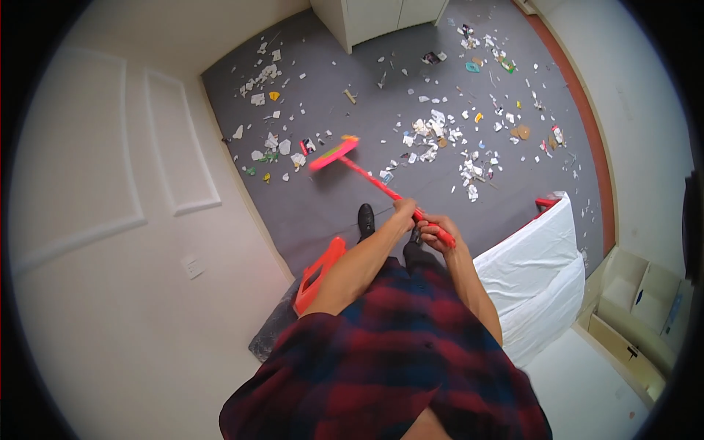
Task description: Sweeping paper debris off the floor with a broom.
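Plaid shirt, fingers round slim red handle, jagged white scraps

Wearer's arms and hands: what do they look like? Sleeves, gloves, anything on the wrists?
Bare left hand and bare right hand, no gloves. Both forearms uncovered, no cables or visible markings. Red, dark-blue and black plaid fabric shirt, sleeves ending around the elbows. No watch visible; rings too small to tell.
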Demonstrator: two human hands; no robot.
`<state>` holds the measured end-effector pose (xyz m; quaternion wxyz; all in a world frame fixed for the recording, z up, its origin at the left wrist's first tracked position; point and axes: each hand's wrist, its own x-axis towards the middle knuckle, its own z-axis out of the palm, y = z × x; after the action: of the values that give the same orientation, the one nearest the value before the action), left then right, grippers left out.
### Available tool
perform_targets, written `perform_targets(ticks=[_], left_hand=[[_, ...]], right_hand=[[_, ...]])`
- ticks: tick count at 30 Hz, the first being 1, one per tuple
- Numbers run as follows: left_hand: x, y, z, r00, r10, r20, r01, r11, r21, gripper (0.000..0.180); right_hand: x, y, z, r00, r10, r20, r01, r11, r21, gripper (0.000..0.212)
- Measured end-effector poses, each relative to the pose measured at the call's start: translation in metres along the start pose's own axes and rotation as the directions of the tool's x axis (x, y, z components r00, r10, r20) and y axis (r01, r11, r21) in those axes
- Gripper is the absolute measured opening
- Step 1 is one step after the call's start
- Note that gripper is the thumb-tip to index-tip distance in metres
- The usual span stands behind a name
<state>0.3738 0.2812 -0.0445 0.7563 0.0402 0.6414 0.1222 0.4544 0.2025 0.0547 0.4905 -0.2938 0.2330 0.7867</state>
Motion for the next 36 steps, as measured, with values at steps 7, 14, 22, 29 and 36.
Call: perform_targets(ticks=[7,14,22,29,36], left_hand=[[-0.001,-0.046,0.111,0.902,0.014,0.432,-0.191,0.909,0.370,0.008],[-0.055,-0.107,0.153,0.966,0.066,0.250,-0.070,0.997,0.009,0.010],[-0.058,-0.135,0.083,0.993,0.017,-0.121,-0.039,0.983,-0.177,0.008],[-0.142,-0.222,-0.084,0.999,-0.035,0.037,0.035,0.999,-0.017,0.006],[-0.054,-0.231,0.174,0.972,-0.099,0.215,0.076,0.991,0.111,0.005]], right_hand=[[-0.067,-0.009,0.003,0.853,-0.456,-0.253,0.311,0.835,-0.454,0.004],[-0.163,-0.053,-0.045,0.935,-0.298,-0.191,0.155,0.830,-0.536,0.011],[-0.132,-0.041,-0.075,0.984,0.136,-0.117,-0.176,0.853,-0.491,0.007],[-0.175,-0.055,-0.114,0.969,0.130,-0.209,-0.201,0.909,-0.365,0.007],[-0.238,-0.043,-0.102,0.916,-0.265,-0.299,0.099,0.875,-0.473,0.010]])
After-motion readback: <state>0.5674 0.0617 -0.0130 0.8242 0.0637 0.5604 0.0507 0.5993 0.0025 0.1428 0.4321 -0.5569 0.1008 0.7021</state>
